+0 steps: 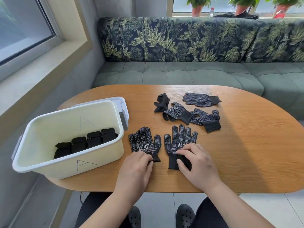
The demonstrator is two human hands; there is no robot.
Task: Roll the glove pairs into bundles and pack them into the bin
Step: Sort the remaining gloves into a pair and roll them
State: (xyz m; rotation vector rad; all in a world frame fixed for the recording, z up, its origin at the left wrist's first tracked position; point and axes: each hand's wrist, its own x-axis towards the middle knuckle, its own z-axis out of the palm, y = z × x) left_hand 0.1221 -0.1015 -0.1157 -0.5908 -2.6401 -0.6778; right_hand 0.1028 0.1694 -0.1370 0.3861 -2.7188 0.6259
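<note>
Gloves, dotted knit, judged light, limp, grippy: left glove (pixel 144 142) and right glove (pixel 180 140) flat on table (pixel 246 153) beside bin (pixel 57 167); left hand (pixel 136 167) pinches the first's cuff, right hand (pixel 195 163) the second's; probably best held at cuffs, prone to unrolling.

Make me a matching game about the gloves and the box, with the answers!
1 rolled bundles
2 loose gloves
3 left hand
4 lid

A behind the bin
B inside the bin
C pinching the cuff of a flat glove
D piled on the far side of the table

Pairs: 1-B, 2-D, 3-C, 4-A
</note>
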